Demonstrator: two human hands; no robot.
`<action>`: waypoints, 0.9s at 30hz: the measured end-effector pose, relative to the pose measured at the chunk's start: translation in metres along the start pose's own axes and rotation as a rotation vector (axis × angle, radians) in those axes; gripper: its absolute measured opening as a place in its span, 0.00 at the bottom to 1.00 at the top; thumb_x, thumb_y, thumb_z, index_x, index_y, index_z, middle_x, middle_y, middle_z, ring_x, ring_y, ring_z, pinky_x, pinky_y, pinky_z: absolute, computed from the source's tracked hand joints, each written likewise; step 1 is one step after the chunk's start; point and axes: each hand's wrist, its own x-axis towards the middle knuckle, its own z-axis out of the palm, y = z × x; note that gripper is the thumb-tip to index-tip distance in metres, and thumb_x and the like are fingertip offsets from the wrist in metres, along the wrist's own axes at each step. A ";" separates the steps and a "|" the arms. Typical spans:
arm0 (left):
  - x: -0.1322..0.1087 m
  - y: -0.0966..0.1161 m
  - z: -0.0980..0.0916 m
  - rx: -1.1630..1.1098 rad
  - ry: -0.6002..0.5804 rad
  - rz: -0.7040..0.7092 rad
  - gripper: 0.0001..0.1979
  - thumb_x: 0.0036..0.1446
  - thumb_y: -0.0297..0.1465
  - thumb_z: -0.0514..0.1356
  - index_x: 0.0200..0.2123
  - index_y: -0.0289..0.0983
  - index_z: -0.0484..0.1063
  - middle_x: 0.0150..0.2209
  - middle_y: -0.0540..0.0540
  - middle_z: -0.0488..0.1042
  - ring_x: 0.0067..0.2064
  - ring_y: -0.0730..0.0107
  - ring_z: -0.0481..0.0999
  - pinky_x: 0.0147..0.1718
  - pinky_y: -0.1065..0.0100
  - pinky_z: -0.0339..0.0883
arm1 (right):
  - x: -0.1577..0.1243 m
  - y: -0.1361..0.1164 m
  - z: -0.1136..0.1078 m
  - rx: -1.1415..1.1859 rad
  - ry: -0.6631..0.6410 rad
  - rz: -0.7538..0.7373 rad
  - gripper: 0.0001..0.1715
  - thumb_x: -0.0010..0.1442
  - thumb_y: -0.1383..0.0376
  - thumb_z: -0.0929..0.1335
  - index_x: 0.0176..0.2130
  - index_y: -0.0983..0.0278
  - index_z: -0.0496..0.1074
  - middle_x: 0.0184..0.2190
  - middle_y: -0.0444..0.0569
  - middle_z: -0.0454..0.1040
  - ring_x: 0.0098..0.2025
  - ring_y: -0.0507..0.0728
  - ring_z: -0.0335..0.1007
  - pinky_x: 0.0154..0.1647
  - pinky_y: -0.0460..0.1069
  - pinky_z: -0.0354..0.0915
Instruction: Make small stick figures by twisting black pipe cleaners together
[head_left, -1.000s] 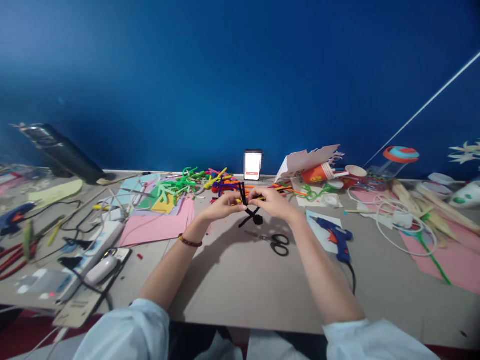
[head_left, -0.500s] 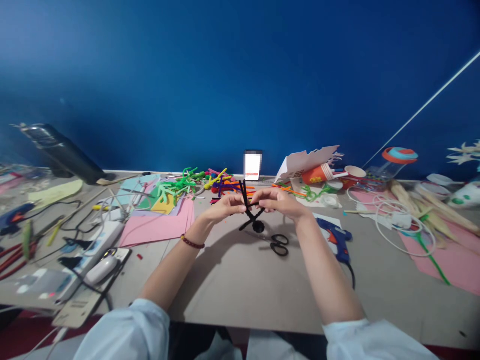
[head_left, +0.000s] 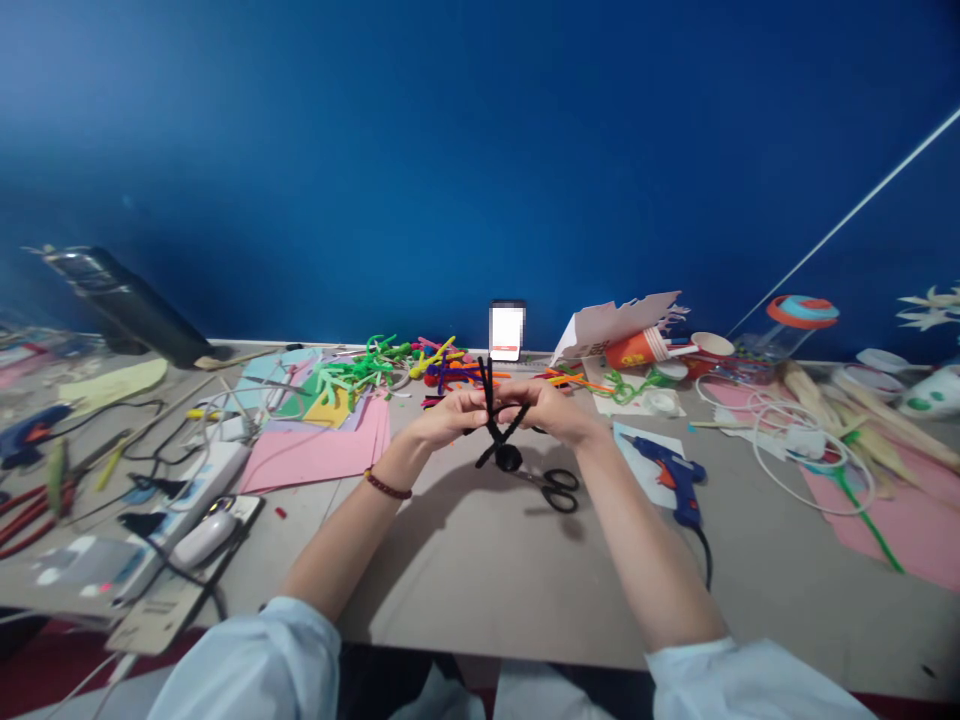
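Note:
Black pipe cleaners (head_left: 495,428), bent and crossed, are held up between my two hands, with a dark round piece (head_left: 508,458) at their lower end. My left hand (head_left: 452,418) pinches them from the left, its fingers closed. From the right, my right hand (head_left: 553,410) grips them with closed fingers, close to the left fingertips. Scissors with black handles (head_left: 560,490) lie on the table just below and right of the round piece; their blades point toward it.
Behind my hands lie colourful pipe cleaners (head_left: 442,365) and an upright phone (head_left: 506,332). A blue glue gun (head_left: 679,480) rests right of my right forearm. Pink paper (head_left: 322,450) and a power strip (head_left: 180,510) are at left.
The pipe cleaners and the round piece have shifted slightly left and down. My right hand has moved slightly left, its fingers curled further around them.

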 end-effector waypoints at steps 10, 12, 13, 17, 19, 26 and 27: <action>-0.003 0.013 0.001 0.060 0.120 0.026 0.19 0.37 0.42 0.71 0.24 0.33 0.72 0.24 0.50 0.70 0.30 0.73 0.69 0.33 0.69 0.61 | 0.006 -0.008 0.011 0.038 0.161 -0.054 0.16 0.42 0.55 0.75 0.24 0.64 0.73 0.23 0.43 0.71 0.28 0.52 0.67 0.31 0.47 0.62; -0.005 0.021 0.001 0.151 0.130 0.048 0.17 0.42 0.41 0.69 0.26 0.33 0.73 0.26 0.49 0.72 0.31 0.73 0.69 0.34 0.68 0.62 | 0.006 -0.007 0.010 -0.002 0.211 -0.075 0.17 0.43 0.54 0.74 0.24 0.65 0.73 0.24 0.43 0.71 0.28 0.51 0.66 0.32 0.47 0.61; -0.005 0.026 0.000 0.218 0.140 0.061 0.16 0.44 0.41 0.68 0.27 0.34 0.73 0.28 0.48 0.72 0.32 0.72 0.70 0.34 0.68 0.63 | 0.007 -0.006 0.010 -0.023 0.239 -0.081 0.17 0.43 0.53 0.74 0.25 0.65 0.74 0.24 0.44 0.72 0.29 0.51 0.66 0.31 0.47 0.61; -0.008 0.040 0.003 0.611 0.292 0.239 0.13 0.47 0.39 0.66 0.26 0.35 0.74 0.31 0.45 0.75 0.36 0.67 0.73 0.40 0.65 0.65 | 0.009 -0.001 0.011 -0.111 0.334 -0.064 0.17 0.46 0.53 0.73 0.26 0.66 0.75 0.25 0.47 0.74 0.29 0.53 0.68 0.30 0.47 0.61; -0.010 0.043 0.007 0.800 0.355 0.313 0.10 0.48 0.38 0.65 0.26 0.36 0.74 0.31 0.45 0.76 0.38 0.65 0.73 0.41 0.63 0.65 | 0.010 0.000 0.013 -0.149 0.370 -0.051 0.16 0.48 0.54 0.72 0.26 0.66 0.76 0.25 0.48 0.75 0.29 0.54 0.68 0.30 0.48 0.61; -0.014 0.042 0.023 1.175 0.457 0.318 0.05 0.51 0.33 0.62 0.28 0.38 0.77 0.32 0.44 0.78 0.36 0.62 0.75 0.37 0.62 0.66 | 0.009 0.000 0.022 -0.318 0.512 -0.046 0.14 0.50 0.57 0.70 0.23 0.65 0.75 0.21 0.47 0.75 0.25 0.54 0.68 0.26 0.48 0.59; -0.013 0.042 0.025 1.209 0.468 0.318 0.05 0.51 0.32 0.62 0.28 0.38 0.78 0.33 0.44 0.79 0.36 0.62 0.75 0.37 0.62 0.65 | 0.009 -0.001 0.023 -0.344 0.530 -0.054 0.14 0.51 0.57 0.69 0.22 0.64 0.75 0.20 0.47 0.74 0.25 0.54 0.67 0.26 0.47 0.59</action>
